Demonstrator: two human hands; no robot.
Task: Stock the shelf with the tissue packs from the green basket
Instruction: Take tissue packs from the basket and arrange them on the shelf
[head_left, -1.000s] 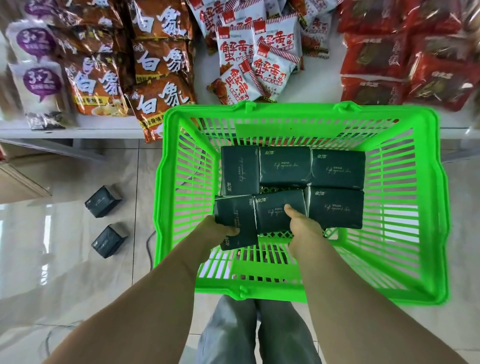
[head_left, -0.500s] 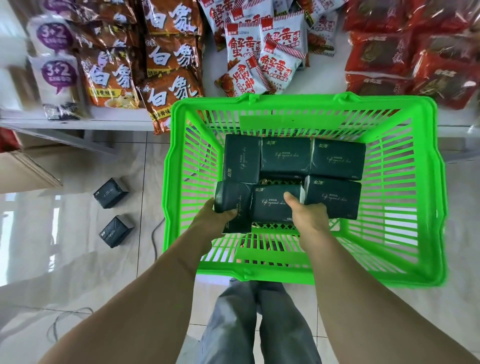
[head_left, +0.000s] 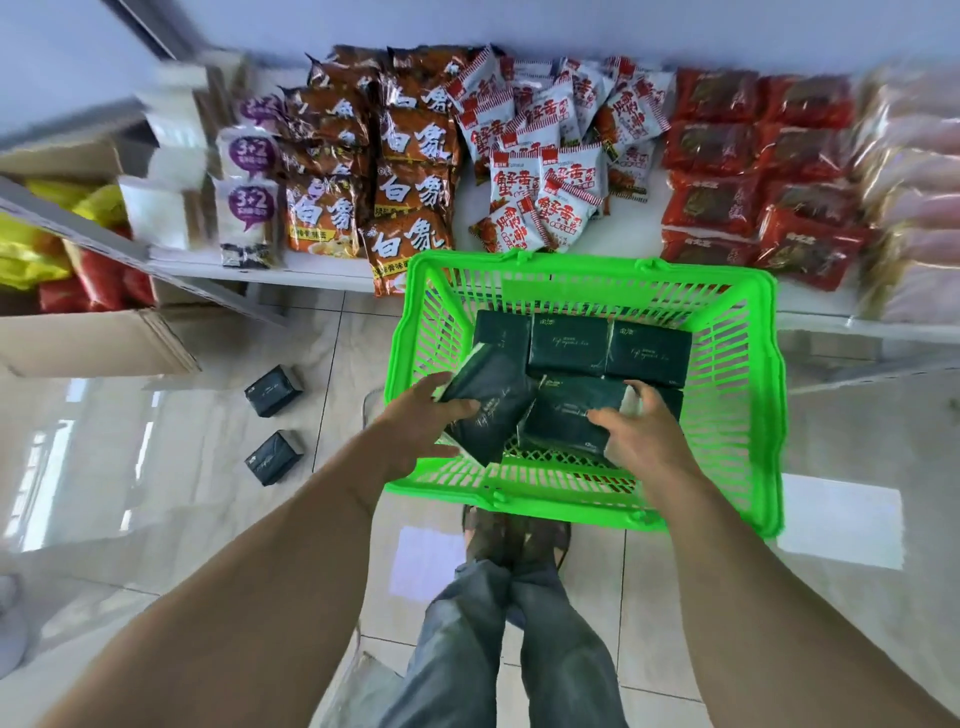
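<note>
The green basket (head_left: 748, 405) stands on the floor against the shelf (head_left: 322, 270). Several dark green tissue packs lie inside it; three form a back row (head_left: 569, 345). My left hand (head_left: 415, 421) grips one tissue pack (head_left: 491, 402), tilted and lifted off the basket floor. My right hand (head_left: 641, 434) holds a second tissue pack (head_left: 569, 410) at the front of the basket, raised at its near edge.
The shelf holds orange noodle bags (head_left: 410, 197), white-and-red snack packets (head_left: 545, 171), red packs (head_left: 753, 192) and purple-labelled bags (head_left: 244, 208). Two dark tissue packs (head_left: 272, 389) (head_left: 272, 457) lie on the tiled floor at left. A cardboard box (head_left: 88, 338) stands at far left.
Both hands have closed on the two front packs and lifted them; the left pack now tilts up. The camera has pulled back, showing more of the shelf.
</note>
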